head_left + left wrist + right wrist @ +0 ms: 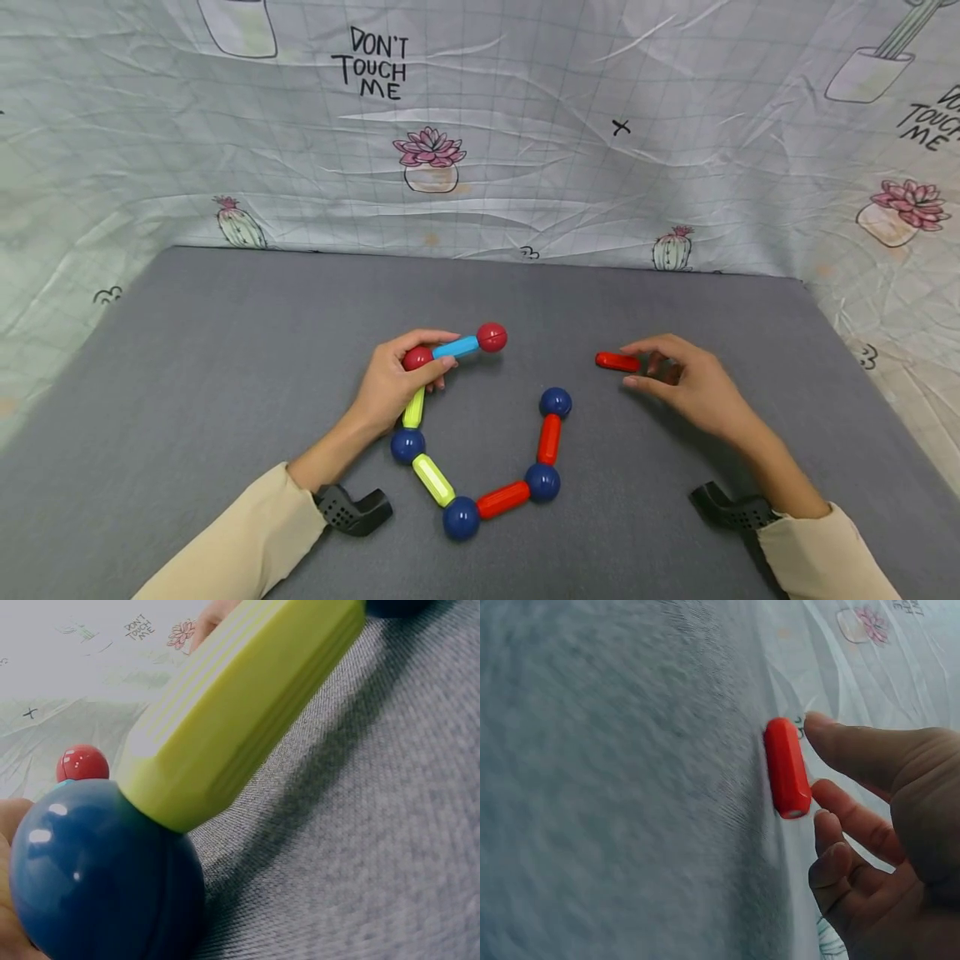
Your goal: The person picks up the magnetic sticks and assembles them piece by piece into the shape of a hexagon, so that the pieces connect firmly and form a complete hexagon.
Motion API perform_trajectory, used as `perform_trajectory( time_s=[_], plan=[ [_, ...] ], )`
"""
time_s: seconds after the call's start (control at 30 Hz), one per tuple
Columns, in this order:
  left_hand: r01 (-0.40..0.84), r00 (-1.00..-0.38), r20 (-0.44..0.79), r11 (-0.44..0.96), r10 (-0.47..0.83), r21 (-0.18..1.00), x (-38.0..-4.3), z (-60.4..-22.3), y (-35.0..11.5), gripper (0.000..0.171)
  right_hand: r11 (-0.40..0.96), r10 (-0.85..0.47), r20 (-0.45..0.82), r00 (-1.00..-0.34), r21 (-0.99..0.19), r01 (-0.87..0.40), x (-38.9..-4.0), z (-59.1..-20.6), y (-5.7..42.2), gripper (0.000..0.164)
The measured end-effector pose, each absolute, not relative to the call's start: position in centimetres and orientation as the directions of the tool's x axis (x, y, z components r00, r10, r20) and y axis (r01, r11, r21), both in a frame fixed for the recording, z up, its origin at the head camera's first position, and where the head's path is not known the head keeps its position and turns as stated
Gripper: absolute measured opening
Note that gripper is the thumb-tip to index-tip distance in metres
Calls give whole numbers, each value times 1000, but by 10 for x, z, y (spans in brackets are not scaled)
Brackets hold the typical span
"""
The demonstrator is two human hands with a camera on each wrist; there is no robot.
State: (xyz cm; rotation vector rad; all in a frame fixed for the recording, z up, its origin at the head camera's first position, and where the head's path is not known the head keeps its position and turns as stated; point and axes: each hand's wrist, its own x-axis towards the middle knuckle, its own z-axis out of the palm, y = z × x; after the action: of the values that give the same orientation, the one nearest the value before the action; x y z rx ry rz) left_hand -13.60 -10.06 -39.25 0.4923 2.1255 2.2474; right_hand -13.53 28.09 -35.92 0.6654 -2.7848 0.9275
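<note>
My left hand (393,379) grips a red ball (417,358) at a joint of a chain of magnetic building rods and balls, its thumb on the blue rod (456,347). A second red ball (492,337) caps that rod. Two yellow-green rods (433,481) and two red rods (503,500) curve round with several dark blue balls (461,518), leaving the ring open at the upper right. Apart from it lies a loose red rod (786,769). Around its near end my right hand (693,379) spreads thumb and fingers, a gap showing between thumb and rod.
Grey cloth (300,317) covers the tabletop. Behind and beside it hangs a pale sheet (525,167) printed with potted plants and lettering. Each wrist carries a black camera mount (352,510).
</note>
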Motion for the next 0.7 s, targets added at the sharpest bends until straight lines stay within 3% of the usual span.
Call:
perform_trajectory(
  time_s=[0.7],
  plan=[
    [189, -953, 200, -72, 227, 979, -136, -390, -101, 27, 768, -317, 364, -876, -444, -462, -136, -376, 273, 30]
  ],
)
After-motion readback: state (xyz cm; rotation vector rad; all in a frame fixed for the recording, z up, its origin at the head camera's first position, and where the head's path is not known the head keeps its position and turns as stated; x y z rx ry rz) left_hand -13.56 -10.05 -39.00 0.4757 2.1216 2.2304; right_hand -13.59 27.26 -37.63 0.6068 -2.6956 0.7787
